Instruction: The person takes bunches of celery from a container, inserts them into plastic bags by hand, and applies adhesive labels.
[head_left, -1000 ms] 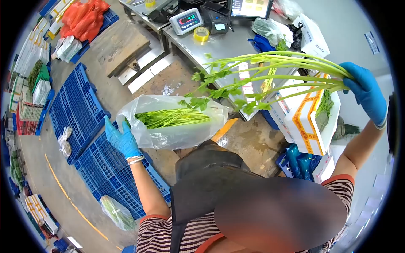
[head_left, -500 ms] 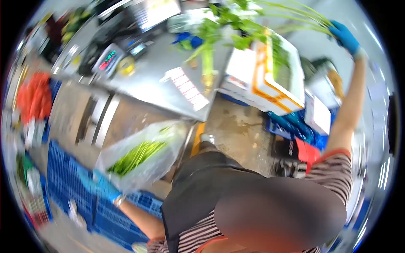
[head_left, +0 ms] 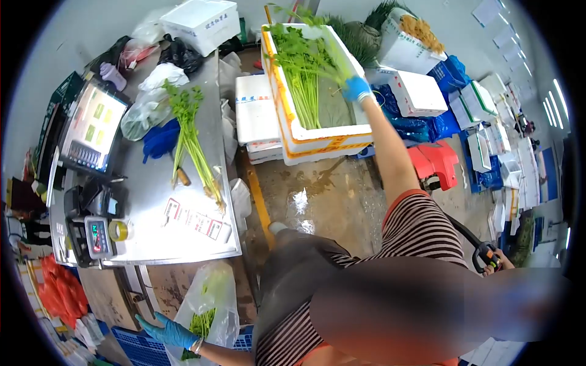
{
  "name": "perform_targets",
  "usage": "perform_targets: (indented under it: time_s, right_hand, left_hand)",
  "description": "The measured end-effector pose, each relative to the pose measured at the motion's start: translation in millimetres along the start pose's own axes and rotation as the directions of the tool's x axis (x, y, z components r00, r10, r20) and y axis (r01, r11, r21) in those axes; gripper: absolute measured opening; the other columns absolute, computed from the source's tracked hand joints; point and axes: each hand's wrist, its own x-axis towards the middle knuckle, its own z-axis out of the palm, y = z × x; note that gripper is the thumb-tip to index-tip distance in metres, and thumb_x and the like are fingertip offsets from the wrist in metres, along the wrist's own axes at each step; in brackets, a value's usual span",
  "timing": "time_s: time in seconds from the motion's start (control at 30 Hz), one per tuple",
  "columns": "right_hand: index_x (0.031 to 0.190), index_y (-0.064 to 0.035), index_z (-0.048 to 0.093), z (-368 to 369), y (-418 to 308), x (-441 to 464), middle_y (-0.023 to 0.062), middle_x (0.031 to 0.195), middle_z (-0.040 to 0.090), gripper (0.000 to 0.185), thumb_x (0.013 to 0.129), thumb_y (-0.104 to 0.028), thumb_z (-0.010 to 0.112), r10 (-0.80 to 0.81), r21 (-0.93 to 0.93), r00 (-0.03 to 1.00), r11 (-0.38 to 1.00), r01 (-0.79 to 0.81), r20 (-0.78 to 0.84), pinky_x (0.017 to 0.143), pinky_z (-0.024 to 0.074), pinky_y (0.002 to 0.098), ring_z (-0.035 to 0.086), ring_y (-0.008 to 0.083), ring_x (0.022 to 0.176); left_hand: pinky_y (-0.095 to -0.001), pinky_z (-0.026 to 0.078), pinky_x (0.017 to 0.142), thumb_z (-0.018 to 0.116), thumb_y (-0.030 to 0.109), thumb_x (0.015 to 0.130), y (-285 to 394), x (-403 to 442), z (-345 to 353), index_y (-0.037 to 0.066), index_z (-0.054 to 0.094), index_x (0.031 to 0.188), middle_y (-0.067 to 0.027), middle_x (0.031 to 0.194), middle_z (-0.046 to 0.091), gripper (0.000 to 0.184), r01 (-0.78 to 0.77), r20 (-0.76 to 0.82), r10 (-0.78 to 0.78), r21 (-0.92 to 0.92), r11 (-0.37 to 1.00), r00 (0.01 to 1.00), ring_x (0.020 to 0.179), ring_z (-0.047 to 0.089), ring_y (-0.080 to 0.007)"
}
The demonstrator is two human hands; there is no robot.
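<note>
My right hand (head_left: 356,89), in a blue glove, is over the right side of a white foam box (head_left: 326,145) with orange tape. Its fingers are closed on a few thin celery stalks (head_left: 329,74), slightly blurred, that stretch left over the box. More leafy celery (head_left: 300,85) lies inside. My left hand (head_left: 170,333), also gloved in blue, has its fingers spread at lower left. Beside it is a clear plastic bag (head_left: 221,293) with cut green stalks in it. Another celery bunch (head_left: 194,143) lies on the steel table (head_left: 143,238).
On the table are a monitor (head_left: 91,128), a scale display (head_left: 97,236), yellow tape (head_left: 118,230), printed labels (head_left: 195,221) and a knife handle (head_left: 183,177). Right of the box sit foam cartons (head_left: 421,93) and a red machine (head_left: 433,165). Another person's hand (head_left: 502,261) grips a black handle.
My right hand has moved from the far upper right, stalks raised, down to the foam box. The view has turned. My left hand stays beside the bag.
</note>
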Motion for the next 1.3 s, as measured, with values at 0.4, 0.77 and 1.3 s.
perform_targets:
  time_s: [0.4,0.77,1.3]
  right_hand:
    - [0.131,-0.0060,0.054,-37,-29,1,0.0082,0.110,0.067,0.043,0.095,-0.030,0.056,-0.221,0.457,0.849,-0.763,-0.457,0.480,0.053,0.0473,0.0302,0.053,0.0140,0.058]
    - [0.117,-0.0040,0.058,-313,-299,-185,0.0093,0.084,0.067,0.039,0.098,-0.037,0.052,-0.380,0.947,0.898,-0.304,0.104,-0.221,0.064,0.0539,0.0285,0.064,0.0132,0.073]
    - [0.128,-0.0170,0.058,-288,-650,-383,0.0168,0.108,0.066,0.037,0.091,-0.024,0.055,-0.876,0.779,0.104,-0.357,0.515,-0.470,0.080,0.0513,0.0422,0.065,0.0343,0.091]
  left_hand:
    - [-0.0397,0.041,0.102,0.055,0.026,0.097,118,-13,27,0.004,0.048,0.138,-0.0159,0.138,0.051,0.047,-0.166,0.285,0.189,-0.104,0.981,0.940,0.122,0.052,-0.0306]
    - [-0.0307,0.046,0.095,0.059,0.035,0.091,336,17,-4,-0.001,0.039,0.142,-0.0163,0.133,0.053,0.065,0.686,0.497,0.794,-0.714,0.144,0.351,0.118,0.054,-0.0205]
    - [-0.0324,0.044,0.096,0.057,0.004,0.090,-46,16,-137,-0.004,0.043,0.138,-0.0115,0.118,0.060,0.051,0.582,0.585,-0.007,-0.808,-0.093,0.811,0.106,0.058,-0.0201]
